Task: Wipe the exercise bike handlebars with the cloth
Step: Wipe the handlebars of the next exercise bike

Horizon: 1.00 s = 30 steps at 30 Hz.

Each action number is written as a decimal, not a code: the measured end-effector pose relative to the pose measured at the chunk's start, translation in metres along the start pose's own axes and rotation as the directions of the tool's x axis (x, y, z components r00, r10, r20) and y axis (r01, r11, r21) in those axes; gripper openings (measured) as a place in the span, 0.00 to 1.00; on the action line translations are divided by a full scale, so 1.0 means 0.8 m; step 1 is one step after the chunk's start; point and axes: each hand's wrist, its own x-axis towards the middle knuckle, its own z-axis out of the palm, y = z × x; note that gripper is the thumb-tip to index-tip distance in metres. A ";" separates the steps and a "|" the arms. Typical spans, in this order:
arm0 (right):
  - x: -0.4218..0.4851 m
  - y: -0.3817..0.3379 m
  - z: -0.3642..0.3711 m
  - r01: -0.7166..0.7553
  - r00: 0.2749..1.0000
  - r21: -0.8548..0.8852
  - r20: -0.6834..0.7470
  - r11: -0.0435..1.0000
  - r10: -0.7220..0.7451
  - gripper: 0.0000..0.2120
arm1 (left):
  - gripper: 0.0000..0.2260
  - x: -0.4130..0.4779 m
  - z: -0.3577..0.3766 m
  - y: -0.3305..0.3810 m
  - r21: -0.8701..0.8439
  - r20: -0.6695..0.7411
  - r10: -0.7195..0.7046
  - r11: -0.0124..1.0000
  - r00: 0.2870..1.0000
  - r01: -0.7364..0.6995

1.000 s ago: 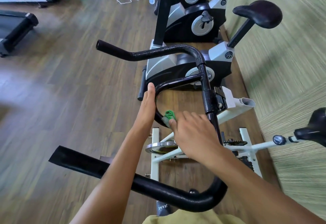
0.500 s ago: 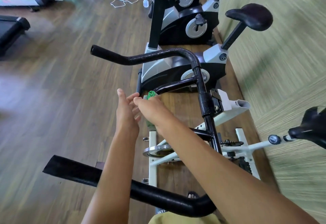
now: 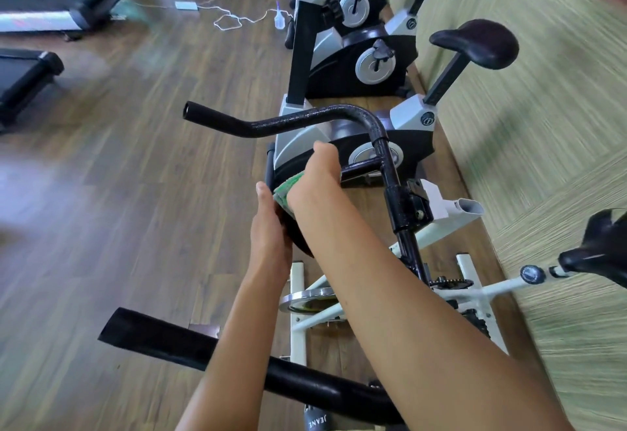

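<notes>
Since half a second ago your right hand point(image 3: 317, 179) has pushed farther up the inner loop of the handlebars point(image 3: 315, 118), and your left hand point(image 3: 269, 227) has closed in against the loop's near side rather than hovering open beside it. Your right hand is now clamped around the green cloth point(image 3: 284, 193), pressing it onto the black curved bar; only a bunched edge of cloth shows between your two hands. Your left hand lies flat along the bar with fingers extended, thumb up, touching the cloth's edge; whether the fingers wrap behind the bar cannot be told. The upper handlebar arm runs out to the left above your hands, and the nearer padded arm point(image 3: 190, 345) crosses under both forearms. The black stem point(image 3: 403, 206) drops to the white bike frame point(image 3: 475, 291) on the wooden floor point(image 3: 118, 193). Near the bottom edge, a dark piece bears white letters reading "JEANE" point(image 3: 319, 422). Two grey and black exercise bikes point(image 3: 339, 145) stand beyond, each with a round badge under the saddle, too small to read. A white cable point(image 3: 230, 20) lies on the floor.
</notes>
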 end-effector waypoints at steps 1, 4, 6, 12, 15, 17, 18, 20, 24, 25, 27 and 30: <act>0.001 -0.005 -0.002 0.006 1.000 0.004 -0.013 1.000 -0.006 0.35 | 0.28 -0.001 0.000 0.000 0.004 0.011 0.014 1.000 1.000 -0.014; 0.007 -0.002 -0.006 0.013 0.998 -0.078 -0.059 0.997 -0.018 0.34 | 0.27 -0.003 -0.001 0.000 0.017 0.029 0.015 1.000 0.999 -0.015; 0.006 0.013 -0.008 0.077 0.993 -0.244 -0.069 0.967 -0.097 0.42 | 0.29 -0.003 -0.001 -0.001 0.039 0.027 0.010 0.999 1.000 -0.011; 0.020 0.034 -0.044 0.252 0.968 -0.311 0.067 0.917 -0.243 0.26 | 0.31 0.004 0.000 -0.009 0.012 0.015 0.094 0.995 0.995 -0.094; 0.011 0.027 -0.074 0.271 0.960 -0.338 0.168 0.901 -0.226 0.21 | 0.18 0.000 0.003 -0.011 0.106 -0.022 0.275 0.956 0.961 -0.272; 0.003 0.019 -0.098 0.270 0.955 -0.346 0.215 0.898 -0.204 0.21 | 0.11 -0.007 0.005 -0.009 0.225 -0.056 0.447 0.877 0.893 -0.425; -0.002 0.015 -0.109 0.261 0.955 -0.334 0.229 0.906 -0.191 0.21 | 0.09 -0.010 0.007 -0.010 0.281 -0.057 0.515 0.830 0.855 -0.481; -0.014 0.004 -0.125 0.227 0.948 -0.269 0.282 0.936 -0.149 0.17 | 0.10 -0.016 0.012 -0.010 0.369 -0.027 0.604 0.747 0.797 -0.553; -0.030 -0.007 -0.149 0.348 0.873 -0.264 0.440 0.900 -0.208 0.10 | 0.11 -0.043 0.032 -0.012 0.334 0.032 0.568 0.769 0.822 -0.545; -0.030 -0.008 -0.155 0.456 0.846 -0.328 0.448 0.828 -0.289 0.10 | 0.11 -0.050 0.036 -0.015 0.282 0.021 0.522 0.815 0.853 -0.506; -0.025 -0.007 -0.166 0.637 0.764 -0.425 0.456 0.643 -0.456 0.11 | 0.09 -0.062 0.045 -0.020 0.167 0.042 0.391 0.905 0.920 -0.392; -0.013 -0.007 -0.179 0.782 0.622 -0.465 0.548 0.415 -0.559 0.15 | 0.11 -0.071 0.062 -0.022 -0.126 0.152 0.137 0.985 0.979 -0.118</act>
